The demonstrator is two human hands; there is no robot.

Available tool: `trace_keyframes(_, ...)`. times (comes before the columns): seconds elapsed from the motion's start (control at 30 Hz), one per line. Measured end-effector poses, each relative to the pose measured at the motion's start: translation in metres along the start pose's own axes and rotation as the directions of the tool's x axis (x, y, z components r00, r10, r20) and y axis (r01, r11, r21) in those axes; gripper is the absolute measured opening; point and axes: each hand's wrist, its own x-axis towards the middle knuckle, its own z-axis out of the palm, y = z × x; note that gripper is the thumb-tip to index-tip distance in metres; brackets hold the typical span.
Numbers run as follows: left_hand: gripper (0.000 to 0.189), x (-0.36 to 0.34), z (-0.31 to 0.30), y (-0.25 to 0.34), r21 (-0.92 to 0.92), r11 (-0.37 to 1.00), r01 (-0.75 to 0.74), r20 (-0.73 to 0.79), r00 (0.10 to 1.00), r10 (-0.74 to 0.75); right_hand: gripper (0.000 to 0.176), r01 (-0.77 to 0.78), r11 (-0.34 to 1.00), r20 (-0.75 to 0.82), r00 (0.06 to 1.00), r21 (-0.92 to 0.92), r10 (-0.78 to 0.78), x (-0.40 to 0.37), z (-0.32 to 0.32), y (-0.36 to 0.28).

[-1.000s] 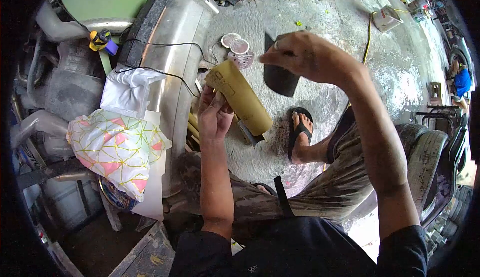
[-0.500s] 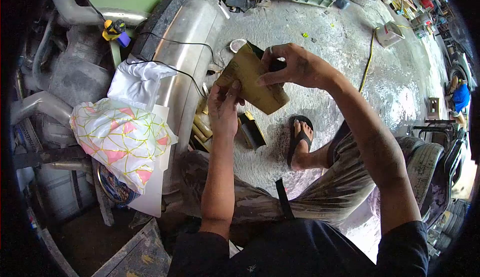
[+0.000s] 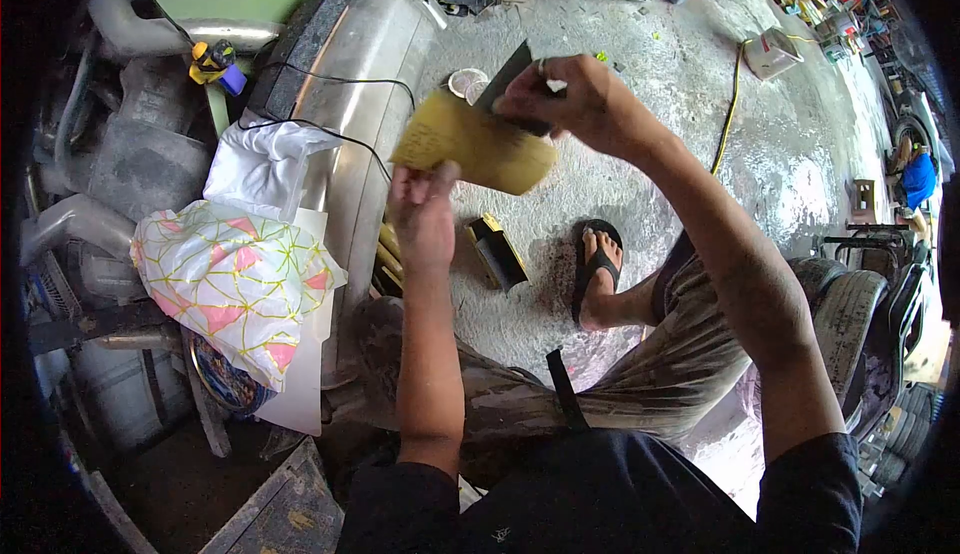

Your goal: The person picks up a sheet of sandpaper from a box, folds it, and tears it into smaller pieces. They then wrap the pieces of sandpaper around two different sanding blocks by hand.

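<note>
My left hand (image 3: 425, 219) pinches the lower left edge of a yellow-brown sheet of sandpaper (image 3: 478, 149) with faint print on its back. The fingers are slightly smeared by motion. My right hand (image 3: 590, 109), a ring on one finger, is closed on a dark grey sheet (image 3: 508, 79) that looks like sandpaper's grit side. This dark sheet stands up behind the yellow one; whether the two are joined cannot be seen. Below the hands, a small open box (image 3: 496, 252), black inside with yellow edges, lies on the floor.
A long metal body part (image 3: 365, 84) runs along my left, with a black cable (image 3: 340, 81) across it. A patterned plastic bag (image 3: 240, 289) and white cloth (image 3: 262, 164) lie there too. A sandalled foot (image 3: 598, 274) rests on the concrete floor. Tires (image 3: 850, 329) stand at right.
Both hands have shifted up and left with the sandpaper. The yellow sheet now lies flatter, and more of the dark sheet shows in my right hand. The view has shifted slightly.
</note>
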Motion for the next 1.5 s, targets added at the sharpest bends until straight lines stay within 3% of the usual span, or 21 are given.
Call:
trace_keyframes(0.07, 0.044, 0.001, 0.001, 0.019, -0.161, 0.987, 0.027, -0.007, 1.0, -0.028, 0.021, 0.283, 0.947, -0.187, 0.933, -0.15, -0.308, 0.011, -0.007, 0.02)
trace_keyframes(0.2, 0.039, 0.008, -0.009, 0.034, 0.045, 0.998, -0.05, 0.036, 0.998, 0.048, 0.022, 0.163, 0.987, -0.212, 0.964, -0.013, -0.162, 0.015, -0.027, 0.013)
trace_keyframes(0.27, 0.037, 0.003, -0.01, 0.039, 0.1, 0.993, -0.068, 0.059, 0.996, 0.062, 0.034, -0.007, 0.807, -0.054, 0.997, 0.591, 0.048, 0.009, -0.035, 0.006)
trace_keyframes(0.33, 0.036, -0.006, -0.005, 0.053, 0.172, 0.985, -0.009, 0.281, 0.959, -0.04, 0.044, -0.074, 0.753, 0.031, 0.997, 0.653, 0.071, 0.01, -0.033, 0.022)
trace_keyframes(0.4, 0.035, -0.01, -0.002, 0.059, 0.209, 0.978, -0.006, 0.355, 0.932, -0.07, 0.031, -0.173, 0.559, 0.267, 0.959, 0.811, -0.09, 0.004, -0.021, 0.032)
trace_keyframes(0.43, 0.034, -0.01, 0.0, 0.063, 0.3, 0.954, -0.008, 0.358, 0.928, -0.105, 0.033, -0.298, 0.628, 0.316, 0.945, 0.719, 0.087, -0.007, -0.011, 0.006)
trace_keyframes(0.47, 0.033, -0.012, 0.0, 0.064, 0.389, 0.921, -0.012, 0.358, 0.923, -0.139, 0.043, -0.385, 0.595, 0.464, 0.886, 0.706, 0.023, -0.005, -0.004, 0.015)
trace_keyframes(0.53, 0.033, -0.01, -0.001, 0.058, 0.386, 0.922, -0.033, 0.305, 0.948, -0.093, 0.056, -0.548, 0.646, 0.646, 0.756, 0.532, 0.109, -0.007, -0.001, -0.004)
trace_keyframes(0.6, 0.031, -0.003, -0.002, 0.052, 0.382, 0.919, -0.094, 0.202, 0.979, 0.016, 0.066, -0.534, 0.695, 0.639, 0.757, 0.482, 0.138, -0.011, -0.002, -0.012)
trace_keyframes(0.67, 0.033, 0.0, -0.007, 0.047, 0.34, 0.932, -0.125, 0.199, 0.978, 0.058, 0.067, -0.202, 0.948, 0.546, 0.837, 0.248, 0.035, -0.012, -0.004, -0.015)
trace_keyframes(0.7, 0.033, 0.001, -0.008, 0.045, 0.278, 0.956, -0.089, 0.184, 0.982, 0.039, 0.063, -0.162, 0.981, 0.502, 0.861, 0.107, 0.087, -0.01, -0.006, -0.017)
trace_keyframes(0.73, 0.034, 0.002, -0.009, 0.043, 0.213, 0.975, -0.055, 0.169, 0.985, 0.018, 0.063, -0.155, 0.982, 0.503, 0.861, 0.106, 0.082, -0.009, -0.006, -0.019)
trace_keyframes(0.83, 0.035, 0.003, -0.014, 0.04, 0.192, 0.981, 0.007, 0.132, 0.991, -0.033, 0.051, -0.232, 0.971, 0.17, 0.956, -0.065, 0.24, -0.005, 0.001, -0.006)
trace_keyframes(0.97, 0.039, 0.003, -0.011, 0.041, 0.005, 0.994, 0.113, 0.117, 0.987, -0.112, 0.047, -0.127, 0.992, 0.096, 0.987, -0.012, 0.128, 0.004, 0.008, 0.027)
trace_keyframes(1.03, 0.04, -0.004, -0.003, 0.041, -0.079, 0.988, 0.134, 0.153, 0.981, -0.121, 0.041, -0.077, 0.967, 0.142, 0.983, -0.244, 0.114, 0.003, 0.012, 0.026)
trace_keyframes(1.1, 0.043, -0.01, 0.005, 0.035, -0.179, 0.967, 0.183, 0.156, 0.975, -0.155, 0.034, -0.081, 0.99, 0.239, 0.965, -0.118, 0.108, -0.004, 0.018, 0.026)
trace_keyframes(1.17, 0.04, -0.006, 0.008, 0.03, -0.053, 0.982, 0.184, 0.193, 0.966, -0.17, 0.034, -0.147, 0.989, 0.299, 0.944, 0.001, 0.14, -0.009, 0.022, 0.027)
trace_keyframes(1.23, 0.037, -0.003, 0.01, 0.024, 0.044, 0.988, 0.147, 0.174, 0.973, -0.152, 0.038, -0.221, 0.931, 0.365, 0.925, 0.291, 0.106, -0.012, 0.018, 0.021)
trace_keyframes(1.27, 0.037, -0.001, 0.01, 0.024, 0.044, 0.989, 0.143, 0.174, 0.973, -0.149, 0.038, -0.219, 0.932, 0.365, 0.925, 0.289, 0.104, -0.011, 0.018, 0.022)
trace_keyframes(1.33, 0.037, 0.001, 0.008, 0.026, 0.309, 0.951, -0.019, 0.187, 0.982, -0.041, 0.042, -0.19, 0.925, 0.326, 0.942, 0.328, 0.078, -0.012, 0.021, 0.026)
trace_keyframes(1.5, 0.036, 0.001, 0.009, 0.021, 0.445, 0.894, -0.042, 0.112, 0.994, -0.01, 0.044, -0.271, 0.877, 0.336, 0.932, 0.397, 0.135, -0.009, 0.023, 0.032)
